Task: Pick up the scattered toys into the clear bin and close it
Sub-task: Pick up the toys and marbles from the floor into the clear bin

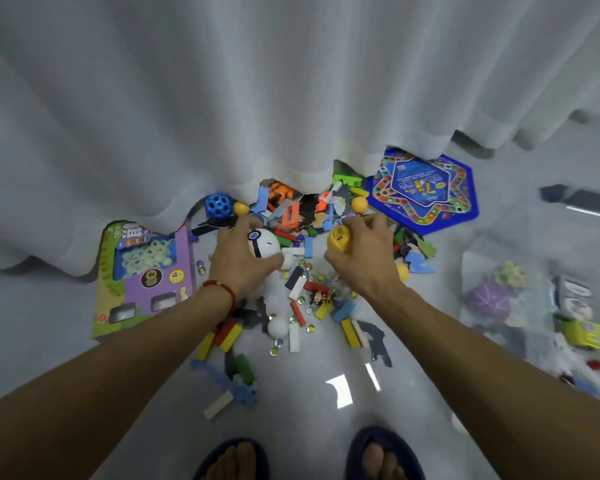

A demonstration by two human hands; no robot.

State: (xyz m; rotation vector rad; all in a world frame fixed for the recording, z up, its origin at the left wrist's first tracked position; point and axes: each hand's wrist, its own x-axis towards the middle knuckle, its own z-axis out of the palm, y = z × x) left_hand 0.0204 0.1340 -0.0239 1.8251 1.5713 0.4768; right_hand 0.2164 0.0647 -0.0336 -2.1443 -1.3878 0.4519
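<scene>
A heap of scattered toys (302, 296) lies on the pale floor below a white curtain: coloured wooden blocks, marbles, puzzle pieces, small balls. My left hand (238, 256) grips a white ball toy (265, 245) with a blue and black band. My right hand (364, 252) holds a yellow toy (340, 239) over the heap. The clear bin (520, 299) stands at the right, with a purple ball and other toys seen through its blurred wall. Its lid cannot be made out.
A purple and green boxed game (142, 282) lies at the left, a blue hexagonal game board (423, 192) at the upper right. A blue holed ball (218, 204) sits by the curtain (222, 98). My slippered feet (309, 459) stand at the bottom.
</scene>
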